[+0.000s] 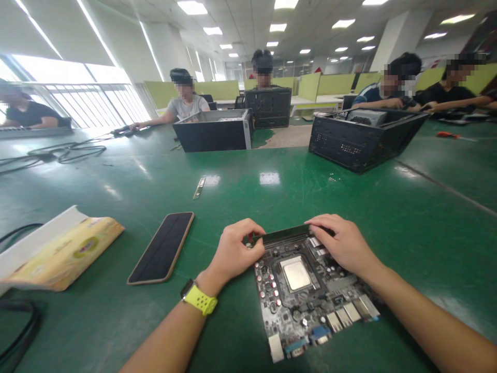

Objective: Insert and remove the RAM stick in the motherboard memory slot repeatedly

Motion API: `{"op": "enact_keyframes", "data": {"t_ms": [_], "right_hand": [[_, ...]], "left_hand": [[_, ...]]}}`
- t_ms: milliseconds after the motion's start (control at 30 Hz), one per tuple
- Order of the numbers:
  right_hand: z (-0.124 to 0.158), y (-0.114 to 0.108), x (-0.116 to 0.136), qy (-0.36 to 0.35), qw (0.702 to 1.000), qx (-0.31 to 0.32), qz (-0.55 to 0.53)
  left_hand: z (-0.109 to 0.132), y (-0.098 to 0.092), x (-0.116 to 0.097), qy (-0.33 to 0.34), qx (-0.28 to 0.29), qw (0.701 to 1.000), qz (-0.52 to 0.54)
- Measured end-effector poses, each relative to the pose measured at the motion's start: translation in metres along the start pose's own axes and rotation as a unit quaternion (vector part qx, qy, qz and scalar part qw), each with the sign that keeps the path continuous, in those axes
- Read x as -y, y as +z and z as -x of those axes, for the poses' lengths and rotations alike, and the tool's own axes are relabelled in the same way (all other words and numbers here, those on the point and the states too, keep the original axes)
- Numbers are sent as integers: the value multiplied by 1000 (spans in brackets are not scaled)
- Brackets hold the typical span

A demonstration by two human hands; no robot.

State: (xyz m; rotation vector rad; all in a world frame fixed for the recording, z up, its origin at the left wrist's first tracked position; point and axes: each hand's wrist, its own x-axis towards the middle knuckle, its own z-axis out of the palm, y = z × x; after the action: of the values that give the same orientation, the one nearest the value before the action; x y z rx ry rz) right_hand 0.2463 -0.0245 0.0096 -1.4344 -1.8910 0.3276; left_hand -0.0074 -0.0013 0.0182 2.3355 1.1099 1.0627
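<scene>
A motherboard (310, 300) lies on the green table, its port side toward me and a silver processor (297, 273) in its socket. Along its far edge stands a thin green memory module (285, 234). My left hand (240, 248), with a yellow-green watch strap on the wrist, pinches the module's left end. The fingers of my right hand (341, 243) are closed on its right end. Whether the module is fully seated in the slot I cannot tell. A second memory module (199, 188) lies flat on the table, farther away and to the left.
To the left are a phone (162, 248), a yellow tissue pack (73, 248) and black cables (19, 331). Open computer cases (213, 135) stand across the table, one at the right (349, 142). A screwdriver (450, 135) lies far right. Several people sit around the table.
</scene>
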Motion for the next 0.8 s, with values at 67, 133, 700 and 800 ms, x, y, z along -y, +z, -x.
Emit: {"op": "enact_keyframes", "data": {"t_ms": [67, 133, 700, 800], "right_hand": [[0, 0, 0, 4, 1000, -9, -22], [0, 0, 0, 9, 999, -12, -32], [-1, 0, 3, 1, 1000, 19, 8], [-1, 0, 2, -2, 1000, 26, 17]], "left_hand": [[0, 1, 1, 3, -4, 1000, 6], [1, 2, 2, 7, -7, 1000, 10], [1, 2, 2, -4, -6, 1000, -2], [0, 2, 0, 0, -16, 1000, 3]]}}
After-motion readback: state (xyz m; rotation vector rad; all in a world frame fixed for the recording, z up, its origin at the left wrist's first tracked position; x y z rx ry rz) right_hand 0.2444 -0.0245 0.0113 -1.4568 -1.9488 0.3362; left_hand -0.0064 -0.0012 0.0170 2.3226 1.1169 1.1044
